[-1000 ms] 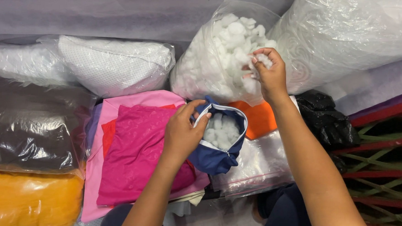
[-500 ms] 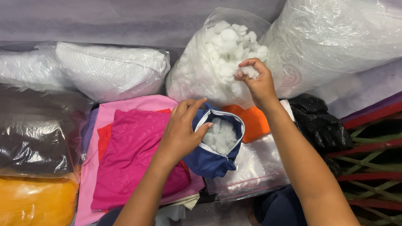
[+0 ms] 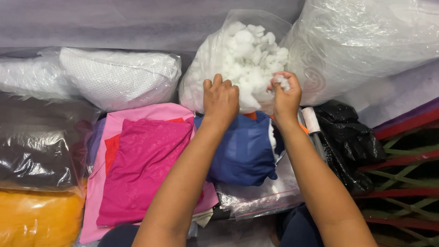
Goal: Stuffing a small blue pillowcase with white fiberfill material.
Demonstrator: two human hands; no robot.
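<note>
While the left hand [image 3: 221, 99] presses curled fingers into the clear bag's white stuffing [image 3: 248, 54], the right hand [image 3: 284, 96] pinches a tuft above the blue pouch [image 3: 243, 150].

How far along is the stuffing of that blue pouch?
Done: the blue fabric pouch looks bulged, with a sliver of white fill at its right edge. In hand: the right hand pinches a tuft of white fibre fill, and the left hand rests at the mouth of the clear bag of fill. Left: that bag is mostly full, and the pouch appears unclosed.
</note>
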